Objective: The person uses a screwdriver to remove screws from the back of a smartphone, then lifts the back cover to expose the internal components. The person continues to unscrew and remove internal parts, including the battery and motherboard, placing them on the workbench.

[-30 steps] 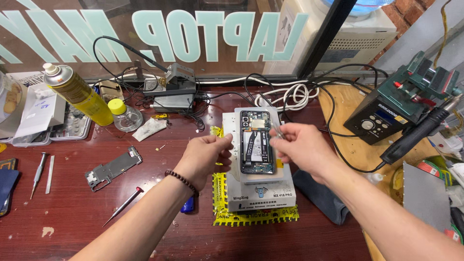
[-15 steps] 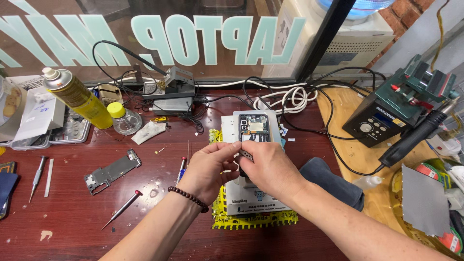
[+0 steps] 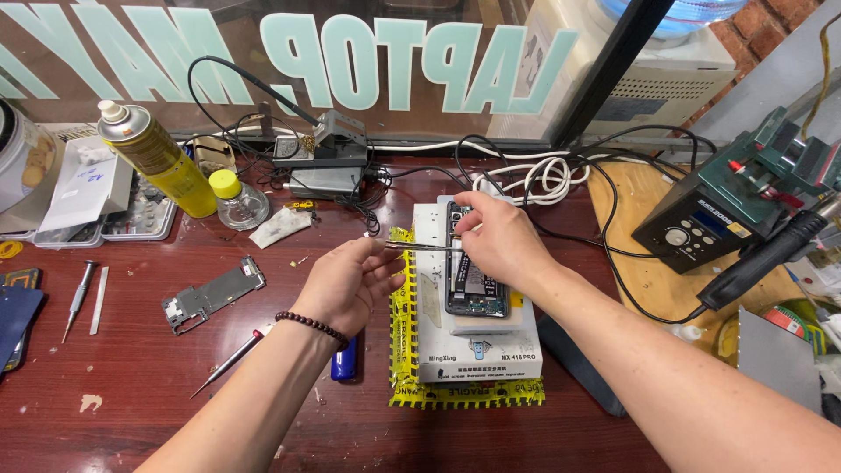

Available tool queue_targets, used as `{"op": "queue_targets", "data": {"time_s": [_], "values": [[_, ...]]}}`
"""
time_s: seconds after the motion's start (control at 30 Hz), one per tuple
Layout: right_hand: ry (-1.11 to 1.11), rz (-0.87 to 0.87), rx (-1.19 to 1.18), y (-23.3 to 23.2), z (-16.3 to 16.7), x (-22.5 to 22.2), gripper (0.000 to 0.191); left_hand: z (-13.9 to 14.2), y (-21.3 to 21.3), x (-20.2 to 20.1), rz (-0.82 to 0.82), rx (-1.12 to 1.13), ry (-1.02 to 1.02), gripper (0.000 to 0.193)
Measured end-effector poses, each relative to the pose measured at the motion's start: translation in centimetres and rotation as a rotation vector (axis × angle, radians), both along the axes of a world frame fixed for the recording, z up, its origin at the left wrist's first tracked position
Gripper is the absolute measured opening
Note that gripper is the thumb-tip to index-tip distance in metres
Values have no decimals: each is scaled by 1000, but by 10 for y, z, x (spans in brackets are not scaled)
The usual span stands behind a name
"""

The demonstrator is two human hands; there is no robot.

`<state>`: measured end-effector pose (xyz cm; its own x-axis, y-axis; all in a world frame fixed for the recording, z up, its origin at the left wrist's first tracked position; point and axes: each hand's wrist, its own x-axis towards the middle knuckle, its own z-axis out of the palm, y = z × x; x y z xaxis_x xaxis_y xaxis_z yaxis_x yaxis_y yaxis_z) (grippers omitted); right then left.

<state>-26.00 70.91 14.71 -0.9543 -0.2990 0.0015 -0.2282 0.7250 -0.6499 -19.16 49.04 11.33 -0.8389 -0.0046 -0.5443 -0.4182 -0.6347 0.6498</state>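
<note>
Tweezers (image 3: 425, 247), thin and of metal, lie level in the air between both hands, just above the opened phone (image 3: 474, 271). Their long axis goes across the phone, from left to right, with one end at the left hand (image 3: 350, 282) and the other at the right hand (image 3: 495, 241). I cannot tell which end is the tip. The grip of the left hand is closed lightly on the left end, thumb against fingers. The grip of the right hand is closed on the right end, the fingers bent together over the top part of the phone.

The phone lies face down, its back removed, on a white heating pad (image 3: 477, 350), long axis pointing away from the person toward the window. Under the pad is a yellow mat (image 3: 403, 289) on the red wooden counter (image 3: 131, 385).

Half a second ago both hands were pressed together low over the phone and covered its lower part; now they are apart, the left one moved to the left of the phone, and the tweezers show between them.

Left of the phone lie a grey metal frame part (image 3: 213, 294) and a screwdriver (image 3: 229, 359); a blue lighter (image 3: 345, 361) is just under the left wrist.
</note>
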Motion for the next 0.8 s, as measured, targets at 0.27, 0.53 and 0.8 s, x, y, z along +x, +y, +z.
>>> {"op": "queue_targets", "data": {"time_s": [0.27, 0.53, 0.8], "values": [[4, 10, 36, -6, 1, -3, 51, -3, -10, 8, -20, 51, 2, 15], [-81, -6, -16, -3, 9, -8, 55, -3, 2, 6, -36, 47, -46, 16], [191, 117, 245, -13, 15, 6, 47, -5, 10, 7, -27, 23, -78, 15]]}}
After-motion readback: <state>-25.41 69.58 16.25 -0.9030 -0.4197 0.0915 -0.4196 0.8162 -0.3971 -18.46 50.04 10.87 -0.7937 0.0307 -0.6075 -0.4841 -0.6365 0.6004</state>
